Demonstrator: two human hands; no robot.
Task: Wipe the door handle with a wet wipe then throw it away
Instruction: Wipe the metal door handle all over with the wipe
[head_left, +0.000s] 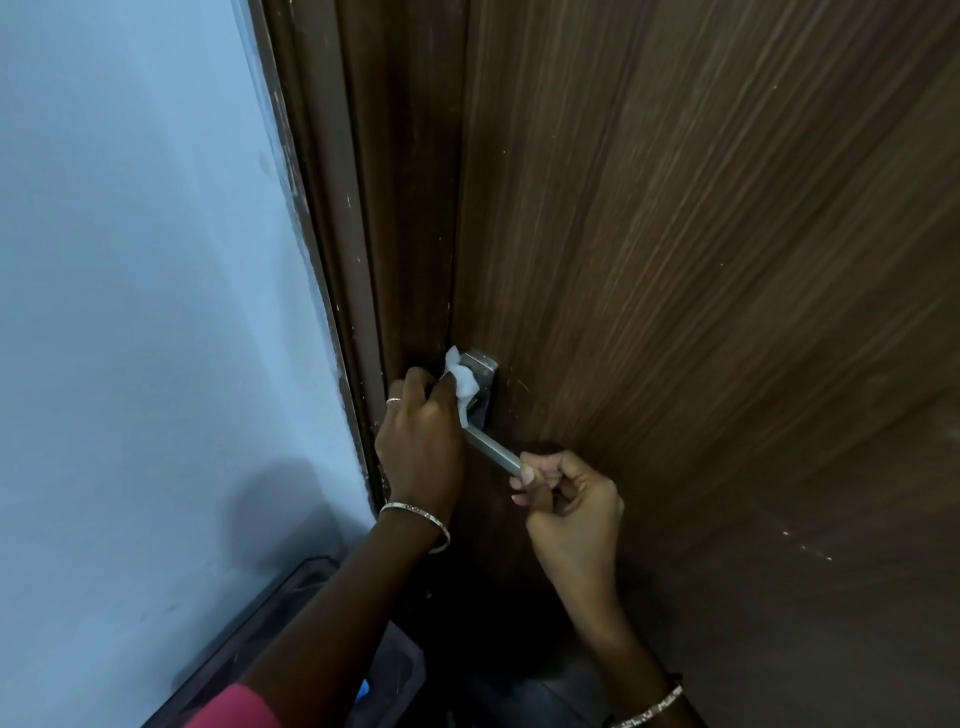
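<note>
A silver lever door handle (491, 452) with a metal backplate (483, 369) is mounted on the dark brown wooden door (675, 260). My left hand (421, 436) presses a crumpled white wet wipe (462, 384) against the backplate, near the root of the lever. My right hand (566, 499) grips the free end of the lever with its fingers curled around it. Part of the wipe is hidden under my left fingers.
The brown door frame (332, 208) runs along the left of the door, with a pale blue wall (130, 312) beyond it. A dark bin-like container (291, 613) stands low by the wall, below my left arm.
</note>
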